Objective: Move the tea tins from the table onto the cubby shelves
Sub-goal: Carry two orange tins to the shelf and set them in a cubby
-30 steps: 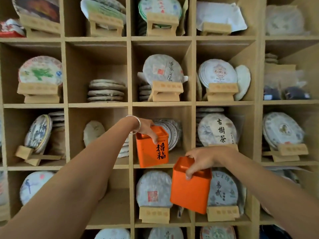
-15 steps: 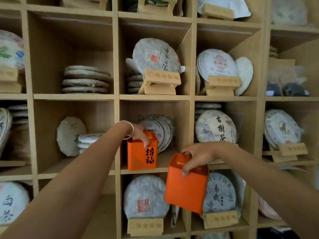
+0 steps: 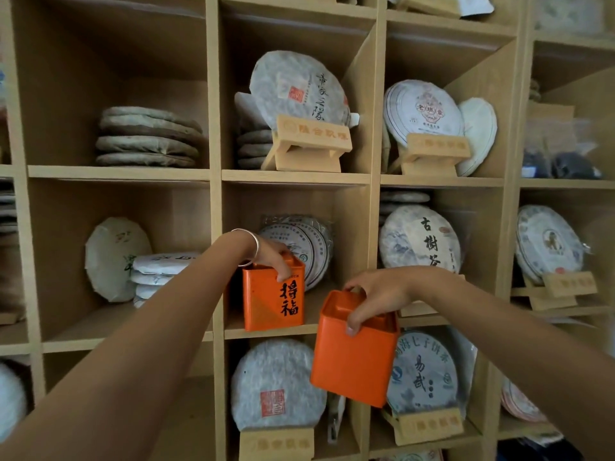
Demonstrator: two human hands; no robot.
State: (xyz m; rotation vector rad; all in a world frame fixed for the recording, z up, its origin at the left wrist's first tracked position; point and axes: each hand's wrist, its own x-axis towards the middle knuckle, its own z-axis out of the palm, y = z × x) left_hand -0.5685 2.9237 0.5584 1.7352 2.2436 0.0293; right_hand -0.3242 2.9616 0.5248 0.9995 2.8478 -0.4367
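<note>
Head view: the left hand (image 3: 271,257), silver bangle (image 3: 250,246) on the wrist, grips the top of an orange tea tin with black characters (image 3: 273,294), fingers curled over its rim; the tin stands upright on the board of the middle cubby (image 3: 233,326), at its left, in front of wrapped tea cakes (image 3: 307,247). Lower right and nearer, the right hand (image 3: 379,294) pinches the lid of a second, plain orange tin (image 3: 354,357), held tilted in the air before the shelf's front.
</note>
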